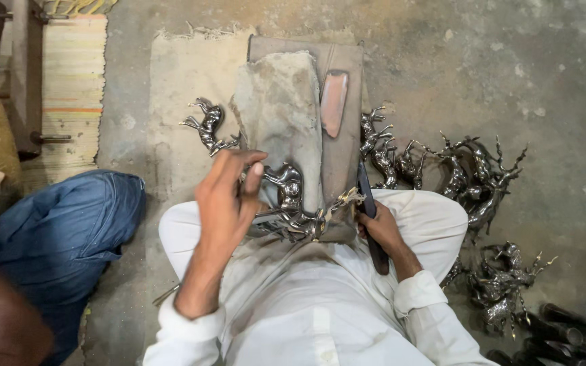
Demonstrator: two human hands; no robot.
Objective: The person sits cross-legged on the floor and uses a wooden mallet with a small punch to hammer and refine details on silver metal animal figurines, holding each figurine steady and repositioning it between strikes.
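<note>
While our left hand [228,196] is gripping the silver deer figurine [289,203] closed against the padded block [279,115] to steady it, our right hand [378,227] is clasping a dark file [367,203] firmly beside its antlers.

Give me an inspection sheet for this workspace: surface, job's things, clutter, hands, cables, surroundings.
Surface: grey concrete floor, a worn cloth spread on it; padded block in front of the person.
Job's things: metal deer lying on the block's near end; dark file.
Clutter: one deer figure left of the block; pile of deer on the right; reddish bar on the block.
Hands: left hand on the metal deer; right hand gripping the file.
Cables: nothing seen.
Surroundings: another person's blue-clad leg at left; striped mat; dark handles at lower right.
</note>
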